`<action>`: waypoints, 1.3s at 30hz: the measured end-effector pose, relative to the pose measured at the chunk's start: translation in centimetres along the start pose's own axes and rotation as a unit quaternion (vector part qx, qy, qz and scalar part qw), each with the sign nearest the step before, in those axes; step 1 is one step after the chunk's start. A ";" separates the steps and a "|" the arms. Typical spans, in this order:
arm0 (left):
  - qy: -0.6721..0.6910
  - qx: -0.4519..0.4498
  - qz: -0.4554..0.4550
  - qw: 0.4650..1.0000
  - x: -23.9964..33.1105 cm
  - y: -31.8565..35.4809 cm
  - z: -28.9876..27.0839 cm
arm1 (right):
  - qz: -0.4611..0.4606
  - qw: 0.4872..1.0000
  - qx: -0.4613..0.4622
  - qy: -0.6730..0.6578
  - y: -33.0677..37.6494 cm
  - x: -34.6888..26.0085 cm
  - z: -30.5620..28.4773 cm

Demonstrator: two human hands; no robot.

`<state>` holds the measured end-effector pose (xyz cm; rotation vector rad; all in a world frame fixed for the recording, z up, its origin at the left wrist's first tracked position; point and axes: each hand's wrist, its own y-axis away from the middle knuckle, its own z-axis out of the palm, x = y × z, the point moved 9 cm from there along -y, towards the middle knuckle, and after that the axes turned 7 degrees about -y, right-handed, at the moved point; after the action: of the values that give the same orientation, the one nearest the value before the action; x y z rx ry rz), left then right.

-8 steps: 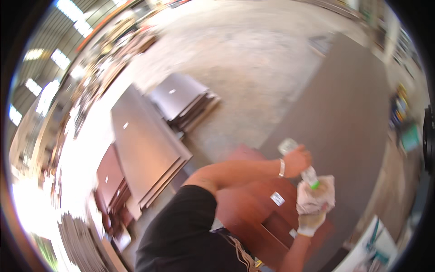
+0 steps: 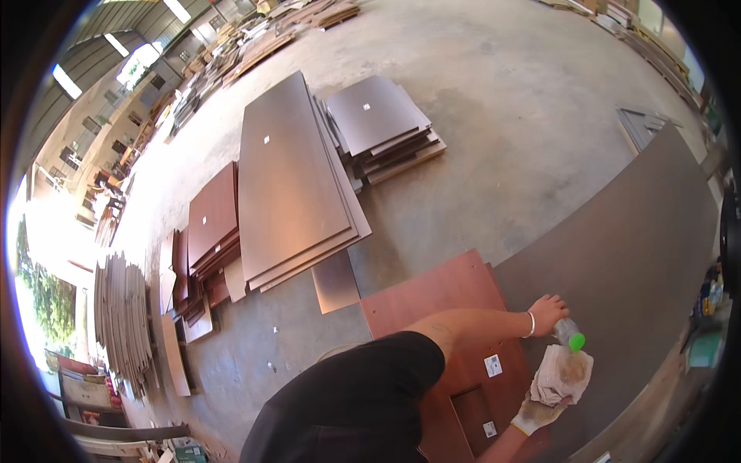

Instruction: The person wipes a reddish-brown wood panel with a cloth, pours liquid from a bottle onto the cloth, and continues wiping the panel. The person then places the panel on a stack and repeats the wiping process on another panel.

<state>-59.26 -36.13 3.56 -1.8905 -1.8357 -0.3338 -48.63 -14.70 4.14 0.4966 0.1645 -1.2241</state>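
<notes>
My left hand [image 2: 546, 312], bare with a thin bracelet at the wrist, grips a small clear bottle [image 2: 566, 332] with a green cap. The bottle is tilted, cap end down, over a crumpled whitish rag [image 2: 562, 375]. My right hand [image 2: 532, 415], in a pale work glove, holds that rag from below. Both hands hover above a large dark grey-brown panel [image 2: 641, 247], right by its edge, where it meets reddish-brown boards [image 2: 432, 297] bearing small white labels.
On the concrete floor [image 2: 502, 116] lie a long stack of brown panels [image 2: 289, 177], a smaller dark stack [image 2: 382, 123] and red-brown boards [image 2: 212, 216]. Thin sheets [image 2: 123, 316] lean at the left. More board piles fill the far end of the hall.
The camera has swung and the picture has sharpened, with the floor stacks now higher in view. Both hands keep the bottle and rag together in about the same pose.
</notes>
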 end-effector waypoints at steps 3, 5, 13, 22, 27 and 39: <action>0.163 0.008 -0.124 0.979 -2.3 -0.4 2.9 | 0.008 0.999 -0.028 0.031 0.9 -2.4 -2.1; 0.232 -0.024 -0.163 0.959 -2.1 -0.7 4.3 | -0.064 0.992 0.100 0.049 2.9 -4.4 -4.9; -0.116 0.029 -0.070 0.990 -0.7 10.0 1.5 | -0.086 0.958 0.271 0.036 17.7 -4.9 -1.6; -0.248 0.054 -0.359 0.898 -11.3 35.6 -12.9 | -0.108 0.911 0.126 -0.378 31.7 -11.7 -12.6; -0.147 0.041 -0.476 0.866 -21.3 36.4 -15.9 | -0.109 0.917 0.152 -0.352 38.6 -12.4 -19.2; -0.285 0.101 -0.392 0.869 -14.9 33.9 -11.5 | -0.186 0.900 0.192 0.345 39.4 -5.9 -13.3</action>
<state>-25.13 -54.27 0.33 -1.0663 -2.8640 0.1978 -12.21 6.08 5.53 1.2877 0.6532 -1.4123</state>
